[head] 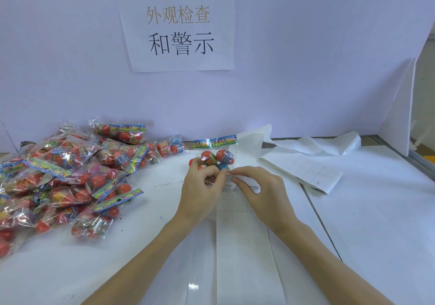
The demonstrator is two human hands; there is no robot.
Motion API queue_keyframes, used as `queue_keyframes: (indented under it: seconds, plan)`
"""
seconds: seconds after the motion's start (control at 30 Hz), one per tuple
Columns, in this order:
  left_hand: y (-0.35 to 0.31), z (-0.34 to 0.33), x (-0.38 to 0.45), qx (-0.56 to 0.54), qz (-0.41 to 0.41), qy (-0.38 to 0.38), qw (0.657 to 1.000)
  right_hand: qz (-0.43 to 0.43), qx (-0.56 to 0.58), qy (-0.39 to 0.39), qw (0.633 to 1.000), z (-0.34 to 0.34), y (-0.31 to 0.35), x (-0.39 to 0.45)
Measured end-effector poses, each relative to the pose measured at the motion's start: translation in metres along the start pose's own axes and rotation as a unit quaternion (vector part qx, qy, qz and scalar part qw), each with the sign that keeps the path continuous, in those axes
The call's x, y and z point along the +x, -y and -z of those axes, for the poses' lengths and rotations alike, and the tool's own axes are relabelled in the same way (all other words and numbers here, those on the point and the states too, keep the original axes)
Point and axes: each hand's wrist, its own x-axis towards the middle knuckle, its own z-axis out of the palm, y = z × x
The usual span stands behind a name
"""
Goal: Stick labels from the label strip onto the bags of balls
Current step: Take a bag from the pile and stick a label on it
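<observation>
Wall: pale lilac board (306, 57) runs right across the back, with a white side panel (397, 109) standing at the right end.
Counter: white counter (376, 210), paper-covered, seams showing in the sheets.
Sign: white sheet (181, 24) stuck on the wall, Chinese characters printed on it, tan tape at its top left corner.
Pile: heap of bags of balls (66, 175) on the left, clear plastic, mostly red-orange balls, colourful header cards.
Backing paper: white label strip (303, 163) trailing from the middle off to the right, loose and crumpled at the back.
Held bag: one bag (215, 156) upright at centre, just above the hands.
Left hand (202, 189): fingers curled round the bottom of that bag.
Right hand (261, 189): pinching a small printed label (231, 182) right against the bag.
</observation>
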Motion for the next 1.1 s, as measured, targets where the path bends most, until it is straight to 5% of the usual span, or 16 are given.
queue_keyframes:
  seconds: [0.63,0.9,1.1]
  plan:
    - [-0.0058,0.0026,0.0003,-0.079,0.043,0.030,0.996,0.040,-0.021,-0.021,0.999,-0.0007,-0.0021,-0.0002]
    - [-0.0041,0.0029,-0.0006,-0.120,0.095,-0.031,0.988,0.228,-0.175,0.002,0.958,0.0030,0.0010,0.0084]
    - [-0.0080,0.0048,0.0004,-0.110,0.078,-0.018,0.991,0.148,-0.085,-0.009,0.985,0.0015,0.0019,0.0045]
